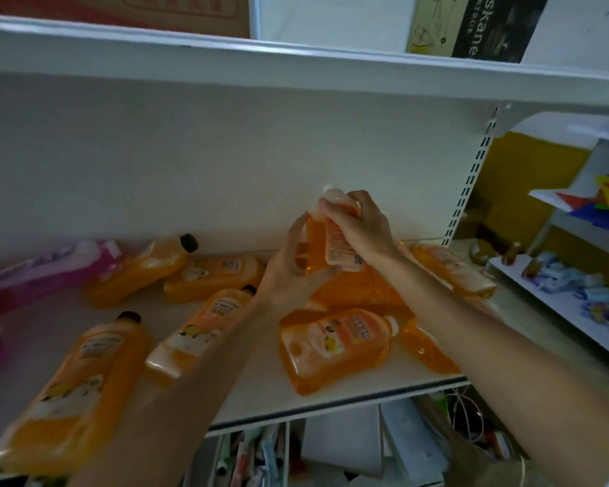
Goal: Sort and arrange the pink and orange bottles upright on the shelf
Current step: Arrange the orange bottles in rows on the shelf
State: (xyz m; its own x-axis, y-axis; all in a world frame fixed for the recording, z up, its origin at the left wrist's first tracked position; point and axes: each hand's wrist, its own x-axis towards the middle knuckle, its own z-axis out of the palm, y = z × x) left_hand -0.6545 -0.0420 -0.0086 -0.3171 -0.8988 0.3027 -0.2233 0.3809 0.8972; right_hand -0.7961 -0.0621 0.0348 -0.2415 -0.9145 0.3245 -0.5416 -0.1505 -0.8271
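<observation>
Both hands hold one orange bottle upright above the pile near the back wall of the shelf, slightly toward 1 o'clock from frame centre. The left hand cups the lower body with fingers curled around it; the right hand wraps the shoulder and label just below the white cap. The step in hand appears to be standing this bottle up. The next move likely calls for a bare patch of shelf surface, since the bottle hovers over a heap of lying orange bottles. Count: about nine orange bottles lie flat, four toward 8 to 10 o'clock and roughly five heaped at 3 to 5 o'clock; overlap makes the heap count uncertain. Two pink bottles lie at 9 o'clock, one cut by the frame edge. None stands unaided.
</observation>
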